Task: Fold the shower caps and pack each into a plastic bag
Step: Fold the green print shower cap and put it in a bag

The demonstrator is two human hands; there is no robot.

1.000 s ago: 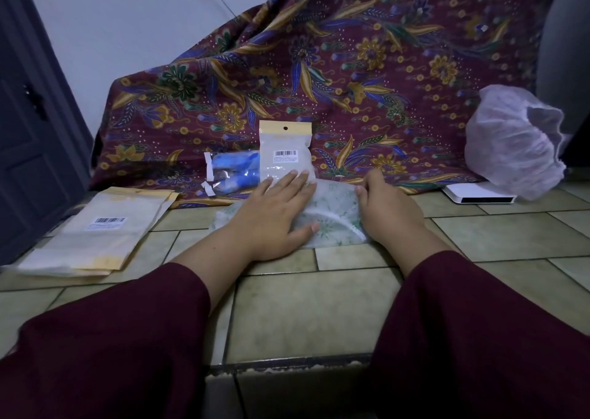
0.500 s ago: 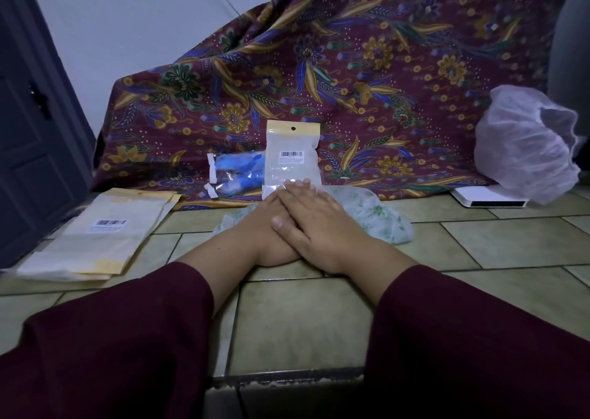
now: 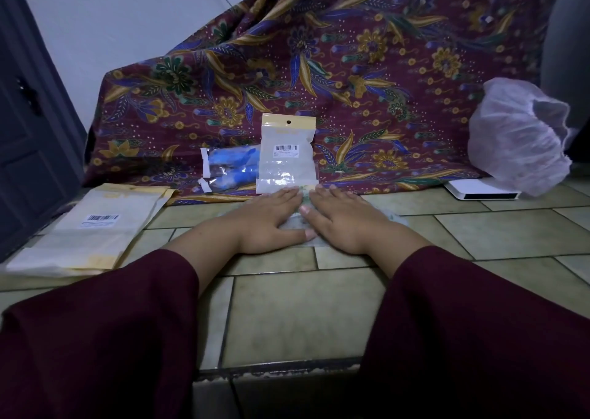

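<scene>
Both hands lay flat, fingers straight, side by side on the tiled floor. The left hand and the right hand pressed palms down on a shower cap, which was pale with a faint green print and mostly hidden beneath them; a strip of it showed between the thumbs and a bit of its edge poked out to the right of the right hand. Dark red sleeves covered both forearms.

Just beyond the fingertips, a clear bag with a yellow header and barcode label leaned upright against a patterned cloth. To its left, touching it, lay a blue packet. Farther left on the floor rested a stack of flat bags with a barcode label on top. At far right, another cap, white and puffed up, sat on a white box.
</scene>
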